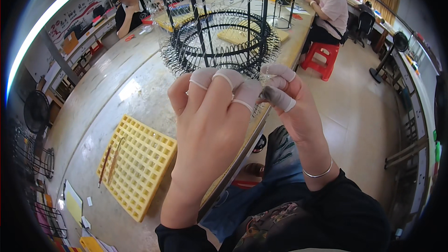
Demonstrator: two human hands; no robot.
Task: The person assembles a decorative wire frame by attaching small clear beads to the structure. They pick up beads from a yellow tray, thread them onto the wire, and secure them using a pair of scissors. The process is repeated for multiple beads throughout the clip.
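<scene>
My left hand and my right hand meet at the near edge of a black wire frame. White finger cots cover several fingertips of both hands; the one on my right thumb is smudged dark. My left fingers curl down close to the frame's lower ring, their tips mostly hidden. Thumb and fingers of my right hand are pinched together, with a thin, pale strand showing at the tips; what either hand holds is too small to name. Rings of black wire loops circle the frame, and fine silvery mesh hangs on its uprights.
A yellow gridded tray lies left of my hands, with two thin tools on it. Orange-handled scissors rest farther back on the long table. Two people sit at the table, one on a red stool. A black fan stands right.
</scene>
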